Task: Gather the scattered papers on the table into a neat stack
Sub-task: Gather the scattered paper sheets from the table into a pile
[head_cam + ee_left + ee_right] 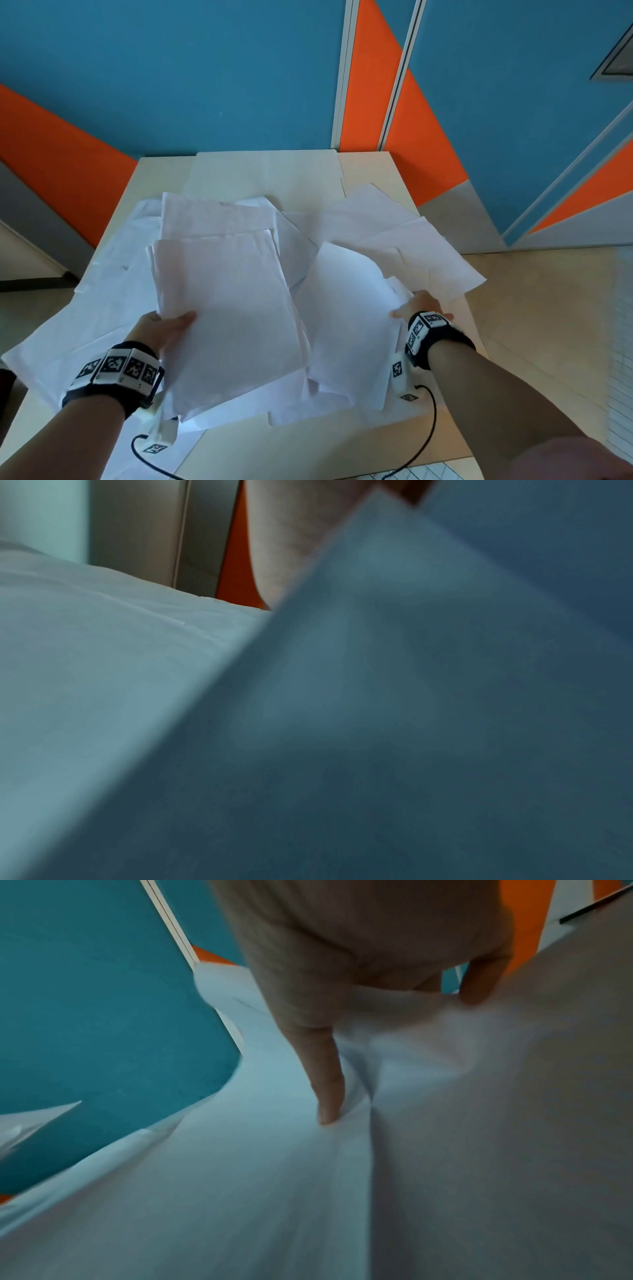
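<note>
White paper covers most of the pale table (373, 164) at frame centre. Your left hand (164, 330), lower left in the head view, pinches a bundle of sheets (233, 308) at its left edge, thumb on top, the other fingers hidden beneath; the bundle tilts up off the pile. Left wrist view: blurred paper underside (411, 723) fills the frame, so no finger detail there. Your right hand (419, 305), right of centre, grips a curved sheet (346, 315) by its right edge; in the right wrist view one finger (325, 1069) presses into the buckled paper (428, 1096). Loose papers (404, 236) lie scattered, overlapping, upper right and far left. Blue and orange wall (171, 68) behind.
</note>
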`<state>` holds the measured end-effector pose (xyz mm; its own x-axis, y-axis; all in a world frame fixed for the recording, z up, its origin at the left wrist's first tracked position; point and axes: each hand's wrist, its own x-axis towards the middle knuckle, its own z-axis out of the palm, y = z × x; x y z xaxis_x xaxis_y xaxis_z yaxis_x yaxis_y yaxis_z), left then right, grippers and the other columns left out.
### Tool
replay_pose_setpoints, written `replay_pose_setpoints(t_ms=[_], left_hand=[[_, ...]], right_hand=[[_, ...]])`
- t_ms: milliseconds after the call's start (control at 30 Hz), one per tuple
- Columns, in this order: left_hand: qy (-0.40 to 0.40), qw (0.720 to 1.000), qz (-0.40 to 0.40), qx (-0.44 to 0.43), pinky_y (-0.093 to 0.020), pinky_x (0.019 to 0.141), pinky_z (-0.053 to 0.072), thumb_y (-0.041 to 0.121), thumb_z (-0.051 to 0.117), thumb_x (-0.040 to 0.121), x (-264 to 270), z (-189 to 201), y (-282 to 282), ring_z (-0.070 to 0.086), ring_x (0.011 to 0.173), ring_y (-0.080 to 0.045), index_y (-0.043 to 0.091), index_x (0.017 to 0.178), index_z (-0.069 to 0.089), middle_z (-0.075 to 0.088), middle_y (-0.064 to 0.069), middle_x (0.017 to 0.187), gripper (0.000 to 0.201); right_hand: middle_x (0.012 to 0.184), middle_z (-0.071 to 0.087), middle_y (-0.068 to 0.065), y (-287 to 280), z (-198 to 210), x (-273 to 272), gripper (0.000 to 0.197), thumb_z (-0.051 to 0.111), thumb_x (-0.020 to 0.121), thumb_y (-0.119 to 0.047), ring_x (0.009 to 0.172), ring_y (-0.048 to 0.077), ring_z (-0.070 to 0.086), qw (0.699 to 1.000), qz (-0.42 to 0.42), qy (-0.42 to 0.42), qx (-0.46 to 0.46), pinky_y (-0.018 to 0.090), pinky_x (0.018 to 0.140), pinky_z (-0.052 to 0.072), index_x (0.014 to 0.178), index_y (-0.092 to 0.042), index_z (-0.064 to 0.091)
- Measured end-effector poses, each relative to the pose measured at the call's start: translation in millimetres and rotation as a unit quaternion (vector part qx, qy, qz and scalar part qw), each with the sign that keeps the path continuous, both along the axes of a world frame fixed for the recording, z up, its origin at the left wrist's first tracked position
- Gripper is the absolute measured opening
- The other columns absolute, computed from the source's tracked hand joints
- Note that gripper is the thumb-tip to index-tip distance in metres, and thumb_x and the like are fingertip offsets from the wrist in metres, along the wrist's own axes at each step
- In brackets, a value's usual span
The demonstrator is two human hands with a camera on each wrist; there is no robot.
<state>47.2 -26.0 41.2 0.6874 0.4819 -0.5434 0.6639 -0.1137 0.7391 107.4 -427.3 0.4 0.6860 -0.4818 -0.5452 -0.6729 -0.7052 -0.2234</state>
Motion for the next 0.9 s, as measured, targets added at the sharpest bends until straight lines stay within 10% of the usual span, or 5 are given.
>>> replay_pose_setpoints(t_ms=[233,433,567,767,900], left_hand=[[0.005,0.998,0.004,0.066,-0.039,0.084,0.039,0.015,0.067,0.083,4.0,5.8,28.2,0.054,0.096,-0.036,-0.014,0.119,0.052,0.057,-0.030,0.121,0.048],[-0.049,0.989,0.055,0.129,-0.044,0.096,0.040,0.017,0.064,0.086,9.9,30.6,48.8,0.054,0.116,-0.041,-0.016,0.119,0.053,0.056,-0.033,0.125,0.048],[-0.090,0.982,0.078,0.146,-0.038,0.084,0.042,0.020,0.066,0.084,17.8,40.6,59.3,0.058,0.112,-0.040,-0.015,0.114,0.057,0.060,-0.032,0.118,0.047],[-0.155,0.972,0.127,0.122,-0.040,0.092,0.047,0.022,0.070,0.080,30.8,49.3,75.1,0.063,0.108,-0.035,-0.009,0.110,0.063,0.065,-0.027,0.114,0.044],[-0.152,0.981,0.071,0.100,-0.034,0.084,0.045,0.021,0.070,0.081,32.6,53.3,62.5,0.063,0.103,-0.033,-0.007,0.113,0.062,0.065,-0.023,0.113,0.042]], right_hand=[[0.109,0.064,0.018,2.9,28.6,11.8,0.047,0.078,0.073,-0.029,0.108,0.037,0.059,0.985,0.020,-0.151,0.083,0.039,0.094,0.040,0.107,-0.002,0.061],[0.107,0.069,0.012,-13.4,78.8,17.3,0.036,0.082,0.067,-0.009,0.099,0.028,0.064,0.922,0.045,-0.263,0.280,0.047,0.092,0.051,0.099,-0.006,0.069],[0.108,0.072,0.005,-10.2,112.2,21.3,0.061,0.092,0.044,-0.032,0.104,0.023,0.065,0.927,0.116,-0.213,0.287,0.044,0.096,0.049,0.098,-0.018,0.070],[0.089,0.069,-0.005,-1.5,154.6,23.5,0.042,0.082,0.067,-0.010,0.090,0.016,0.064,0.925,0.139,-0.242,0.257,0.035,0.090,0.047,0.107,-0.010,0.067],[0.102,0.075,-0.001,17.6,166.6,19.8,0.081,0.094,0.032,-0.032,0.102,0.018,0.066,0.893,0.133,-0.237,0.359,0.041,0.096,0.047,0.107,-0.016,0.067]])
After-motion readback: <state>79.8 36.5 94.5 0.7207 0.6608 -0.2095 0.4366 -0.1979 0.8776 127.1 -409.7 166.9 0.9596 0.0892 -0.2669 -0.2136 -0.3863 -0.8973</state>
